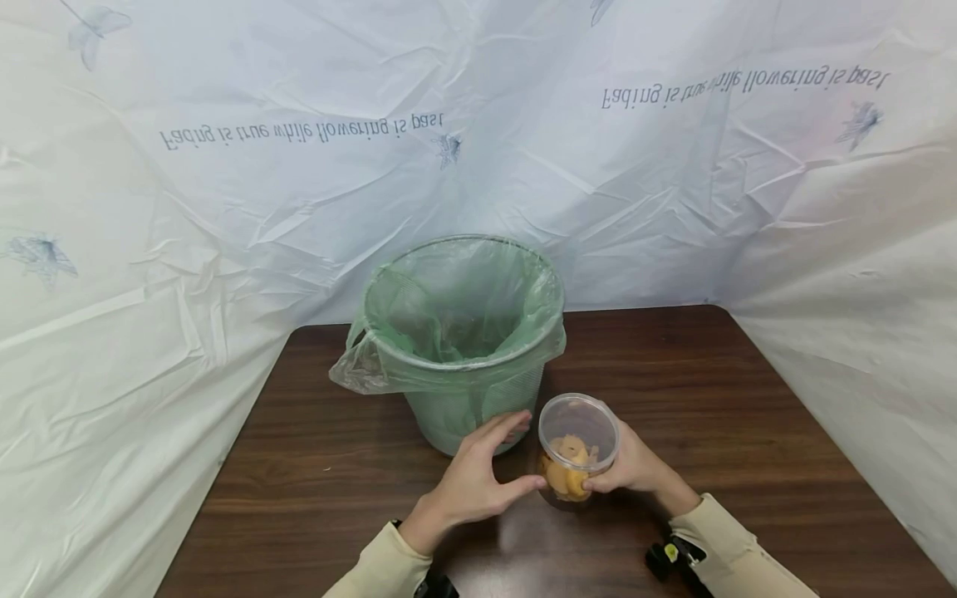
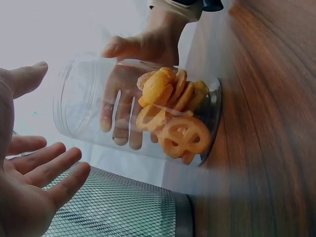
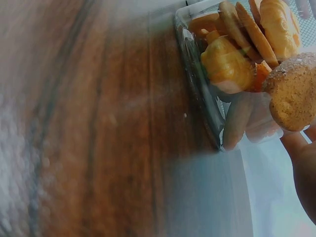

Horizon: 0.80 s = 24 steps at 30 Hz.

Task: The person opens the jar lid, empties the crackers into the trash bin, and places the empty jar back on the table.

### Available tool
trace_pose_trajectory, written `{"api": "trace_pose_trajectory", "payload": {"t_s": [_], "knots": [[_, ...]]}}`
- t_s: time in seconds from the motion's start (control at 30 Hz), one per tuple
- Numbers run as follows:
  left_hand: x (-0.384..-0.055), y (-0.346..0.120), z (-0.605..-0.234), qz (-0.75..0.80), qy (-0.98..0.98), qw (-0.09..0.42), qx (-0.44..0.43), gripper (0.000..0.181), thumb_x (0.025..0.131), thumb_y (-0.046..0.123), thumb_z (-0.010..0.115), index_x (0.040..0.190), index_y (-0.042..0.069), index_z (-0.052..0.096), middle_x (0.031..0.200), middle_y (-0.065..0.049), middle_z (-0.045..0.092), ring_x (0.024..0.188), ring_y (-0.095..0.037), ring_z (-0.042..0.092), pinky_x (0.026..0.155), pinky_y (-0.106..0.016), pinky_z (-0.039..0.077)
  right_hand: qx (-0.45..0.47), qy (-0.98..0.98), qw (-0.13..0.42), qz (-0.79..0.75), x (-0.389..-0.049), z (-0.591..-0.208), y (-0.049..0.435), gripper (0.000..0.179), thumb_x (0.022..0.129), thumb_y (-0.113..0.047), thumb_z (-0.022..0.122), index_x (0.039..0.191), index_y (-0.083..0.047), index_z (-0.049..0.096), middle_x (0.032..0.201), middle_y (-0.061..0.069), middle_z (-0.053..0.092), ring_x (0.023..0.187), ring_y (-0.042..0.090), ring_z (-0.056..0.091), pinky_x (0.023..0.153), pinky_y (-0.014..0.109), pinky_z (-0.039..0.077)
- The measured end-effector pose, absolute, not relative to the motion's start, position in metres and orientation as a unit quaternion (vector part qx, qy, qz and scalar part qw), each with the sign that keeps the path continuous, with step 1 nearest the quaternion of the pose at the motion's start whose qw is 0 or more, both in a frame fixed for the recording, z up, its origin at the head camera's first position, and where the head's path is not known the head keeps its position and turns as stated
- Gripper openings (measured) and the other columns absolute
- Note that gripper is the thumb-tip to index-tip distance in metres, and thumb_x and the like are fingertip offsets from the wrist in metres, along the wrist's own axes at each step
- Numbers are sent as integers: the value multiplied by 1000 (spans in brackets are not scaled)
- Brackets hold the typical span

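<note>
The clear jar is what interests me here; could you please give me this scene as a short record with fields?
Jar: clear
Contents: golden-brown snack pieces, gathered at the bottom
Right grip: holds the jar
Left grip: open beside the jar, not holding it
Bin: mesh, upright, beyond the jar and to its left in the head view
Liner: green, folded over the bin's rim
Table: dark wood

On the bench [image 1: 718, 390] stands a mesh wastebasket [image 1: 437, 419], a bag [image 1: 478, 320] inside; before it, to the right, biscuits [image 1: 568, 473] lie in a jar [image 1: 586, 428] between left hand [image 1: 474, 480] and right hand [image 1: 631, 463].
</note>
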<state>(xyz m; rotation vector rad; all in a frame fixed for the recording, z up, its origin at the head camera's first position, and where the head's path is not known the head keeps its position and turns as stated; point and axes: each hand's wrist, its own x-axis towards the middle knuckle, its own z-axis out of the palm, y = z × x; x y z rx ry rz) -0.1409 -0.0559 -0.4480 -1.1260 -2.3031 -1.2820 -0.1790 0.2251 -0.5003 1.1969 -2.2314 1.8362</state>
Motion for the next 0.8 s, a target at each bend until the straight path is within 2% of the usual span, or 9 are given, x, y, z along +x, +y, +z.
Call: {"api": "trace_pose_trajectory", "payload": {"t_s": [0.23, 0.33, 0.53, 0.8], "knots": [[-140, -53, -446, -462, -799, 91, -373, 79, 79, 33, 81, 144, 9, 43, 135, -10, 56, 121, -19, 57, 92, -39, 53, 381, -711, -2, 591, -178, -498, 224, 104, 57, 2, 89, 144, 2, 34, 127, 32, 51, 115, 24, 57, 97, 26, 46], [-139, -51, -445, -467, -799, 83, -370, 79, 79, 30, 82, 144, 8, 43, 136, -9, 55, 121, -20, 57, 92, -36, 53, 381, -711, -3, 591, -178, -497, 225, 104, 57, 2, 89, 144, 2, 33, 127, 31, 51, 115, 23, 57, 97, 26, 46], [-139, -48, -444, -464, -803, 78, -366, 80, 78, 29, 82, 143, 4, 43, 137, -8, 54, 120, -26, 58, 93, -29, 51, 388, -707, -3, 591, -178, -497, 224, 104, 57, 2, 89, 144, 3, 32, 127, 32, 51, 116, 23, 56, 97, 26, 46], [-139, -43, -443, -456, -809, 80, -362, 79, 81, 33, 79, 144, 3, 41, 137, -12, 54, 119, -26, 58, 91, -36, 53, 391, -704, -3, 593, -179, -497, 224, 105, 58, 1, 89, 145, 3, 31, 128, 31, 50, 114, 25, 56, 96, 27, 47]]}}
